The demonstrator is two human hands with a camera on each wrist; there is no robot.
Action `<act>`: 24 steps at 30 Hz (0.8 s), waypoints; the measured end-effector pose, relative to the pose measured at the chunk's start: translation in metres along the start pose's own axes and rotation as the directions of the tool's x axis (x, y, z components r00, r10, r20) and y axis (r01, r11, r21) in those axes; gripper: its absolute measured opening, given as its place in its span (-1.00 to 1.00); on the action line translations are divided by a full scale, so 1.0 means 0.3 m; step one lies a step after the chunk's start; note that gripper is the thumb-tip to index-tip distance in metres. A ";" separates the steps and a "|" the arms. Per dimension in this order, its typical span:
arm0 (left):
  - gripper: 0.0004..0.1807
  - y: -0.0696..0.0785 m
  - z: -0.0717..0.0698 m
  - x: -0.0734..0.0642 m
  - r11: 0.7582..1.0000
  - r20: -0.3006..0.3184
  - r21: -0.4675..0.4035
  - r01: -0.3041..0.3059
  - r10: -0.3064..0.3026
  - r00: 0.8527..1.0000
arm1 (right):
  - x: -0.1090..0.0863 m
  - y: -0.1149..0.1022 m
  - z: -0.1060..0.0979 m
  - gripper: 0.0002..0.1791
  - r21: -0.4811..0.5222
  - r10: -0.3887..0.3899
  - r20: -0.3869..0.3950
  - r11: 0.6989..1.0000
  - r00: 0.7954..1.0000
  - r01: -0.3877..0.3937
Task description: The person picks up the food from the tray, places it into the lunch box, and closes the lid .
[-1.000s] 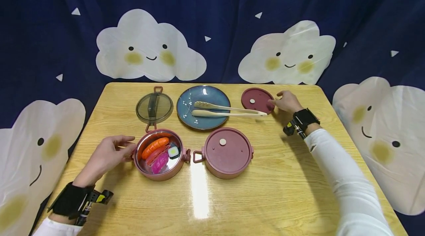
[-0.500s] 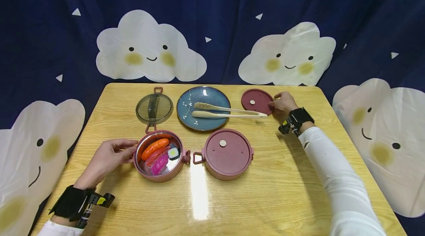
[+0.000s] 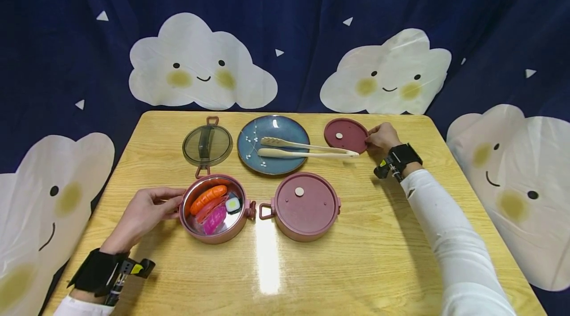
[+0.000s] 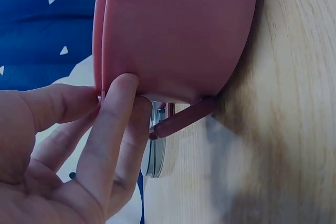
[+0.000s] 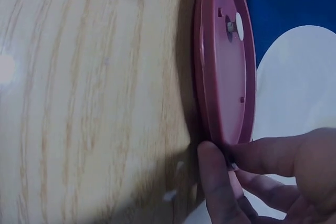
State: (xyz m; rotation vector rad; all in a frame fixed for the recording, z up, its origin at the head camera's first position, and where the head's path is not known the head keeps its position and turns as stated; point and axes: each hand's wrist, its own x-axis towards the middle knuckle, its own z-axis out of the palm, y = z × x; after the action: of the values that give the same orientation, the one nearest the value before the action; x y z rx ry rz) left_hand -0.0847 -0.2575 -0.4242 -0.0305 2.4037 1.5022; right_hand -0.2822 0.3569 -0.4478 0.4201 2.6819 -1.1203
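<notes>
My left hand is at the left side of an uncovered pink pot. In the left wrist view its thumb and fingers pinch a small tab at the rim of the pot. Inside the pot lie an orange toy sausage, a magenta piece and a small white-and-dark piece. At the back right, my right hand pinches the near right edge of a round dark-red lid. In the right wrist view, thumb and forefinger meet at the end of this lid, which has a white knob.
A second pink pot, its lid on, stands right of the first. Cream tongs lie across a blue plate, their end reaching near the dark-red lid. A smoky glass lid lies behind the open pot on the wooden table.
My right hand has moved slightly left, and its fingertips have closed together on the lid's edge. My left fingers have come a little closer to the pot. The pots and tongs stay put.
</notes>
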 end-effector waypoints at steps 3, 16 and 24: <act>-0.62 0.001 0.000 0.003 1.000 0.004 -0.004 -0.004 0.004 1.000 | 0.004 0.003 -0.006 -0.62 0.041 0.038 0.010 0.998 0.999 -0.038; -0.62 -0.001 0.004 0.003 1.000 0.001 -0.020 0.011 -0.011 1.000 | -0.019 0.027 -0.067 -0.59 0.132 0.068 -0.038 0.989 0.997 -0.063; -0.62 0.001 0.002 0.004 1.000 0.004 -0.011 0.001 -0.001 1.000 | -0.034 0.033 -0.131 -0.52 0.149 0.025 -0.020 0.989 0.999 -0.022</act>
State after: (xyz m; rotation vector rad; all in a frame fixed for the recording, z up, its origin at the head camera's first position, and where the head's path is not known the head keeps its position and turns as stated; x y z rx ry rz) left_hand -0.0858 -0.2567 -0.4246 -0.0316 2.3924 1.5134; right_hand -0.2722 0.3899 -0.4244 0.4892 2.6138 -1.3216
